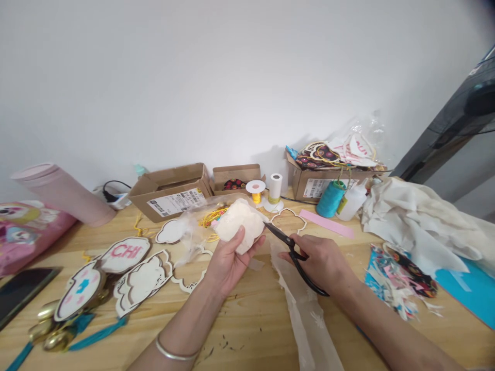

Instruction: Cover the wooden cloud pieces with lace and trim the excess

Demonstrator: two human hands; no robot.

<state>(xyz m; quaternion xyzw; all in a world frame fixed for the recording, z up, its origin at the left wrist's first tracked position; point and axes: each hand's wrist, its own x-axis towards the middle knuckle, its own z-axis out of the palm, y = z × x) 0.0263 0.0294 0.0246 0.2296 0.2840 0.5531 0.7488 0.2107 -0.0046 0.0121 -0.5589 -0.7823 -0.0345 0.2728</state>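
**Scissors at the edge of a cream padded shape**

The cream fabric-covered shape (pixel 240 225) is being held up just above the counter (pixel 247 324), near its middle. The left hand (pixel 228 260) is cupping it from below, its grip closing around the shape with the thumb pressing on the near face. A silver bangle (pixel 174 353) is sitting on that wrist.

The right hand (pixel 320 260) is holding black scissors (pixel 288 242), its grip closing through the handles. The blades are pointing up and left, and the tips are touching or almost touching the right edge of the shape; I cannot tell how wide they are standing.

A long strip of thin white fabric (pixel 305 314) is lying on the counter under the scissors. Just behind the shape, a clear plastic bag (pixel 193 226) with yellow cord is lying, and a wooden cloud outline (pixel 288 220) is resting beside the blades.

Farther back, a spool of yellow thread (pixel 256 189), a white roll (pixel 275 188), a teal thread cone (pixel 330 198) and cardboard boxes (pixel 170 191) are standing along the wall. To the left, a cloud plaque reading "CHI" (pixel 124 253) is lying among other cloud pieces. To the right, fabric scraps (pixel 398 281) are piling up beside a crumpled white cloth (pixel 413 221).
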